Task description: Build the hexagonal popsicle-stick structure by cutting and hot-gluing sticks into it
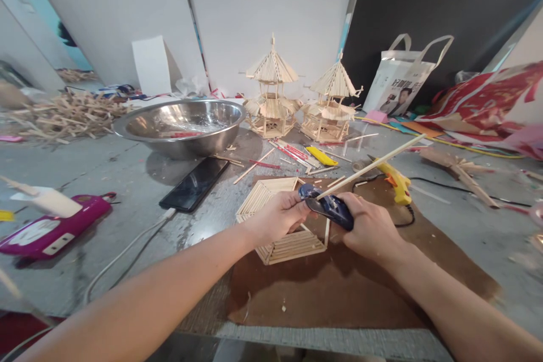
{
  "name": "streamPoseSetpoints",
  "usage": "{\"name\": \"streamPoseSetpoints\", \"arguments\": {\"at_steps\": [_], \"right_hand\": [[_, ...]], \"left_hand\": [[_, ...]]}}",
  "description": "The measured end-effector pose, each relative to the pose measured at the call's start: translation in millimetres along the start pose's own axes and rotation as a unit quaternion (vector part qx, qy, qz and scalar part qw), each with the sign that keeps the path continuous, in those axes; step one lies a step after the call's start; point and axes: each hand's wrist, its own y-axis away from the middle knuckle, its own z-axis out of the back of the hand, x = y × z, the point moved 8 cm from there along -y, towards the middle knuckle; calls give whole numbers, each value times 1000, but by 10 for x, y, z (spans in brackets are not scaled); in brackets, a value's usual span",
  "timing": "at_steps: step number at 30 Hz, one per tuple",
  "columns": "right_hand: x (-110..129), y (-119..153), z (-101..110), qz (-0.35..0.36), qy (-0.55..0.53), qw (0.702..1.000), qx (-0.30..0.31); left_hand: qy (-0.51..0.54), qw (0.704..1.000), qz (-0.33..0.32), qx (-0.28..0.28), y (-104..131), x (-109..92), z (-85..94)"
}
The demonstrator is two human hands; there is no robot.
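My right hand (369, 226) is wrapped round a dark blue cutting tool (339, 212), held over the brown mat. A long thin wooden stick (377, 163) slants up to the right from the tool's head. Beside that head, my left hand (280, 216) is closed in a pinch at the stick's lower end; its fingertips partly hide what they grip. Beneath my hands lies a hexagonal frame of wooden sticks (297, 248), partly covered by them.
Behind stand two stick pagodas (272, 107) (333, 104) and a steel bowl (190, 144). A phone (195, 184) and purple power strip (63, 223) lie left. A yellow glue gun (396, 181), its cable and a yellow cutter (321, 156) lie beyond the hands.
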Motion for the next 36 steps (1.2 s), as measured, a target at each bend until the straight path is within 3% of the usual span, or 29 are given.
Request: {"name": "streamPoseSetpoints", "arguments": {"at_steps": [6, 9, 12, 17, 23, 31, 36], "right_hand": [[-16, -20, 20, -12, -3, 1000, -20], [-11, -41, 16, -7, -6, 999, -31], [8, -52, -9, 5, -20, 1000, -21], [43, -43, 4, 27, -47, 998, -17], [63, -21, 26, 50, -51, 997, -37], [93, 7, 20, 64, -34, 996, -43], [93, 8, 19, 60, -28, 997, -31]], "left_hand": [[-139, 983, -107, -56, 10, -232, 18], [-175, 973, -123, -87, 11, -243, 65], [-157, 980, -96, -80, 0, -171, 84], [-17, 999, -28, -26, -16, -11, 20], [130, 989, 59, 21, -13, 156, -44], [177, 977, 85, 87, 23, 122, -97], [168, 979, 82, 84, 28, 106, -91]]}}
